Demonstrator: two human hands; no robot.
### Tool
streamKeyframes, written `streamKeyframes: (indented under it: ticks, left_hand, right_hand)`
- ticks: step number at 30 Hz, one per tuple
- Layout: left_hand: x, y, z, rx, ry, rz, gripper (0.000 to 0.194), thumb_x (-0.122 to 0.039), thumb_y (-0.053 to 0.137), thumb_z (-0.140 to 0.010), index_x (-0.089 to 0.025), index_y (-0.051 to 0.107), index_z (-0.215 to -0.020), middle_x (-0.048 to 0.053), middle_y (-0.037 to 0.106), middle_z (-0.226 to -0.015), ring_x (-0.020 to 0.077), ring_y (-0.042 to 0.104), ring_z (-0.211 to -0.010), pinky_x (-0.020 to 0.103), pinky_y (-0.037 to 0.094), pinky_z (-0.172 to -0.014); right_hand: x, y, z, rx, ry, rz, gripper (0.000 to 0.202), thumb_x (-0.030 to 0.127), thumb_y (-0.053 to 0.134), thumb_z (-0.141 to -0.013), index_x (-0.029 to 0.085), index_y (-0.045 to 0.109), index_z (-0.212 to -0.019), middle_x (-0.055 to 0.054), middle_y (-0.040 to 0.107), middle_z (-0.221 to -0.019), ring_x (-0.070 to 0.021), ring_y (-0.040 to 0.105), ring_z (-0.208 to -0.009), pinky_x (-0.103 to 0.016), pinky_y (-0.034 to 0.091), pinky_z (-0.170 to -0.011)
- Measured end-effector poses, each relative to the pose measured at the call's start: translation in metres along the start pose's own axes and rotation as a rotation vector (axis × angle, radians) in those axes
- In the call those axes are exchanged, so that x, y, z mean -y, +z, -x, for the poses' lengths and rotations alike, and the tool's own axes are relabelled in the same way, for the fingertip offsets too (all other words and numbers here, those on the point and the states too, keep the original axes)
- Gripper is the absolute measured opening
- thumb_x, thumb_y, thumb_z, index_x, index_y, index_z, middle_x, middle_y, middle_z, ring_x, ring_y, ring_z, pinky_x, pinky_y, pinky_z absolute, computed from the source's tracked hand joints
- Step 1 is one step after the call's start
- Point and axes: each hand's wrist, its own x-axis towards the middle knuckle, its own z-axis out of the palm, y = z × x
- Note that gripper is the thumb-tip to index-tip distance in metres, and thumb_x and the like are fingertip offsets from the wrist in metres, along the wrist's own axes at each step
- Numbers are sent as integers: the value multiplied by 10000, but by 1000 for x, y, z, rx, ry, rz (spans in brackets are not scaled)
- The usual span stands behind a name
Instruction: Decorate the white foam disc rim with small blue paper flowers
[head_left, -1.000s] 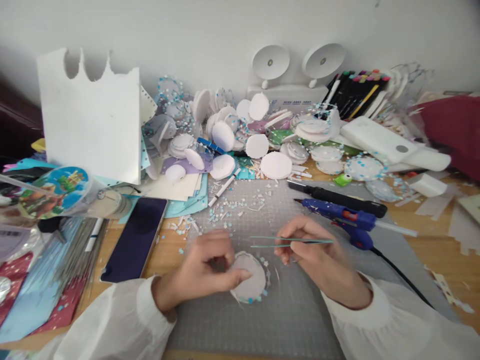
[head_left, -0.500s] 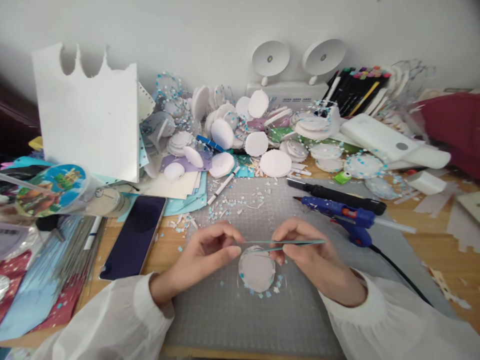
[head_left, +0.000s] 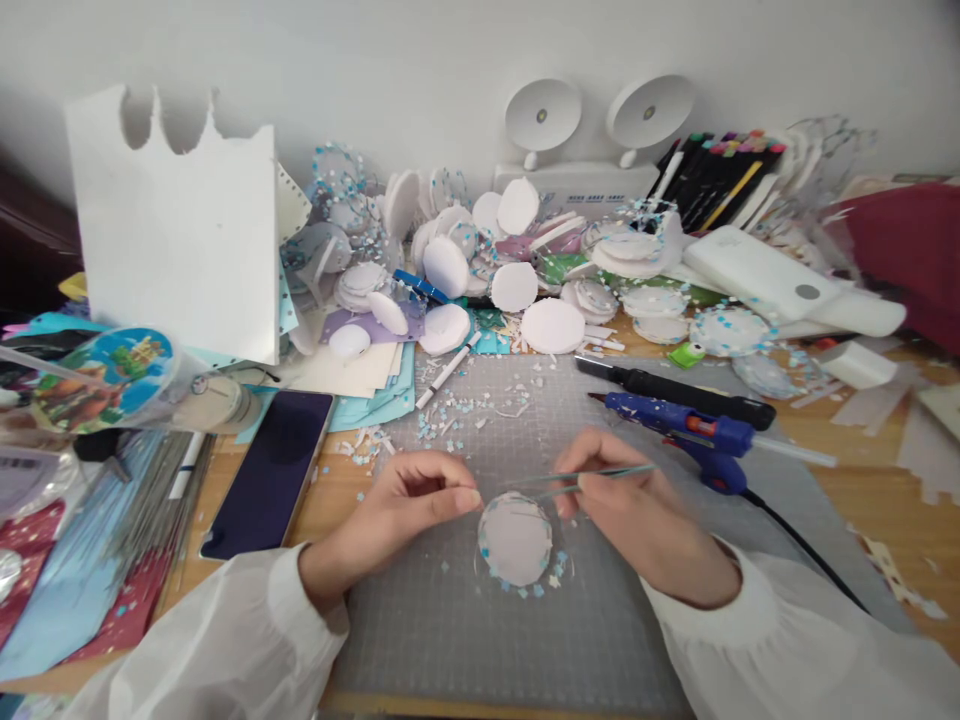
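A pair of thin tweezers [head_left: 611,474] is gripped in my right hand [head_left: 630,510], its two tips apart and pointing left above a round white disc [head_left: 516,540]. The disc lies on the grey cutting mat [head_left: 480,640], with small blue and white pieces around its rim. Left of the disc, my left hand [head_left: 424,492] is closed, thumb and forefinger pinched together. Whatever sits in that pinch is too small to make out. A few tiny blue pieces rest on the mat just below the disc.
A blue glue gun [head_left: 675,420] and a black-handled cutter [head_left: 675,390] lie to the right. A phone [head_left: 268,475] is at the left. Behind stand many white discs [head_left: 553,326], a white foam board [head_left: 176,230] and a two-headed lamp [head_left: 543,114]. Scattered bits [head_left: 450,415] dot the mat.
The tweezers have drawn back to the right, away from my left fingertips, and tilt slightly now. My left thumb and forefinger have come closer together. The disc stays in place.
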Motion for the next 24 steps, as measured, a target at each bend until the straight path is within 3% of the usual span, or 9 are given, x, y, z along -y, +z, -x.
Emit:
streamKeyframes:
  ticks: [6, 12, 14, 16, 18, 20, 24]
  left_hand:
    - [1, 0, -2, -52, 65, 103, 299, -383, 669, -819, -143, 579, -664, -14, 457, -610, 98, 370, -570, 252, 286, -557]
    - [1, 1, -3, -205, 160, -25, 498, -409, 482, -919, -179, 291, -520, -49, 263, -502, 96, 249, -494, 263, 253, -506]
    - [2, -1, -3, -274, 244, -128, 465, -371, 491, -932, -171, 359, -533, -38, 317, -527, 104, 301, -524, 263, 281, -531]
    - [2, -2, -2, -306, 320, -229, 285, -306, 566, -905, -174, 512, -658, -23, 417, -627, 113, 386, -605, 250, 323, -575]
    - [1, -2, -1, -282, 366, -315, 51, -237, 625, -867, -201, 591, -881, -8, 481, -765, 120, 444, -691, 237, 368, -626]
    - [-1, 0, 0, -210, 392, -417, 190, -201, 635, -853, -221, 586, -1035, 9, 507, -859, 128, 478, -739, 239, 405, -664]
    - [-4, 5, 1, 22, 382, -686, 214, -168, 599, -866, -206, 608, -1077, 51, 588, -943, 152, 532, -798, 263, 447, -713]
  right_hand:
    - [5, -3, -8, -175, 73, -270, 113, 337, 672, -780, 236, 621, -773, 26, 546, -622, -136, 544, -648, -349, 487, -741]
    - [4, -6, -11, -212, 133, -383, 64, 329, 636, -775, 271, 609, -778, 40, 505, -566, -142, 502, -598, -380, 496, -740]
    - [5, -7, -12, -214, 149, -412, 61, 324, 635, -776, 272, 604, -777, 42, 516, -576, -136, 502, -600, -371, 495, -745]
    - [5, -8, -12, -204, 161, -432, 72, 329, 641, -775, 268, 603, -782, 43, 529, -586, -129, 507, -607, -366, 495, -760]
    - [5, -8, -12, -185, 169, -435, 93, 338, 653, -770, 263, 601, -789, 42, 537, -590, -127, 517, -618, -371, 498, -778]
    - [5, -7, -12, -166, 176, -430, 118, 346, 664, -764, 258, 591, -792, 43, 545, -590, -131, 531, -627, -389, 502, -796]
    - [4, -4, -11, -134, 199, -430, 163, 352, 682, -753, 243, 565, -782, 43, 558, -599, -133, 550, -635, -399, 512, -792]
